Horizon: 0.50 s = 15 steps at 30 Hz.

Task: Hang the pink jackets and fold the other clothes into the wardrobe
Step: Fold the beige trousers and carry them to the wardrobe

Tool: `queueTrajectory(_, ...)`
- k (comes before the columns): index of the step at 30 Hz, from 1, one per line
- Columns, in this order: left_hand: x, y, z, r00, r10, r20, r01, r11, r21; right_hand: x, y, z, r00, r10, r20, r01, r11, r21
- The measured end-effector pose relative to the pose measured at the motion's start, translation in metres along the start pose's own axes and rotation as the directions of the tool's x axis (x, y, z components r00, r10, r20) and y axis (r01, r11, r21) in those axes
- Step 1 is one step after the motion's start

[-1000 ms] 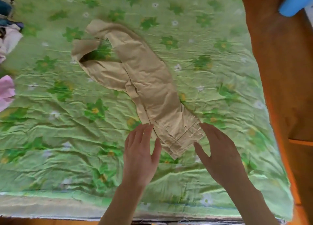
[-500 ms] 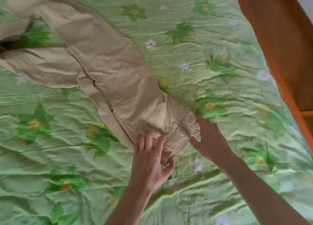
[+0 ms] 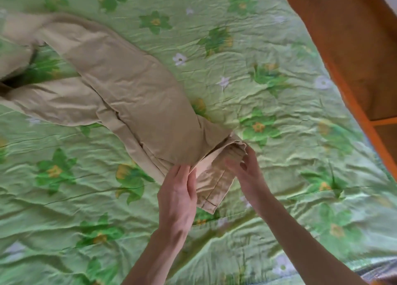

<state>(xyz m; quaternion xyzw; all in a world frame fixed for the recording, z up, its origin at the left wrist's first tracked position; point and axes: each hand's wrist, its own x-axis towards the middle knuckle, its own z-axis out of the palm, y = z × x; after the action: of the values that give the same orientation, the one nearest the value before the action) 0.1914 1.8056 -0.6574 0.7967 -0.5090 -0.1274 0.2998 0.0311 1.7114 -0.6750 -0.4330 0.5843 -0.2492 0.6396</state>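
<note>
Since half a second ago, your hands have closed in on the near end of the beige trousers: your left hand, which lay flat on the cloth, now has its fingers curled over the upper layer and its thumb against the fold, gripping that layer at the edge, while your right hand, which only touched the corner beside the waistband, now has its fingers hooked round the bunched hem end and pinches it. Between your two hands the lower layer of the trousers shows its paler inner side, with a stitched hem pointing toward your wrists. From your left hand the trousers run away up and to the left across the bed, one leg folded over the other, and past a dark gap the two far ends split and run out of the left edge of the view. Under both hands lies the green quilt, wrinkled, printed with green leaves, yellow centres and small white flowers; the trousers rest directly on it. Beyond your right hand, well apart from it, an orange-brown wooden panel borders the quilt, with a horizontal ledge showing on it.
</note>
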Motion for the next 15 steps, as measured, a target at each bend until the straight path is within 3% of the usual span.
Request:
queueTrajectory(2, 0.012, 0.007, -0.018, 0.999, 0.012, -0.048, -0.014, 0.999, -0.051, -0.012, 0.007, 0.014, 0.999, -0.011, -0.044, 0.010, 1.000, -0.024)
queueTrajectory(6, 0.041, 0.022, -0.055, 0.992, 0.045, -0.114, -0.061, 0.988, -0.144, -0.012, 0.019, 0.038, 0.981, 0.053, -0.186, -0.101, 0.961, -0.257)
queueTrajectory(10, 0.060, 0.028, -0.094, 0.987, 0.056, -0.148, -0.084, 0.978, -0.192, -0.009, 0.020, 0.047, 0.935, 0.104, -0.339, -0.163, 0.975, -0.152)
queueTrajectory(15, 0.068, 0.027, -0.146, 0.971, 0.234, -0.046, -0.237, 0.968, -0.076, -0.009, 0.016, 0.051, 0.945, 0.197, -0.261, -0.271, 0.918, -0.289)
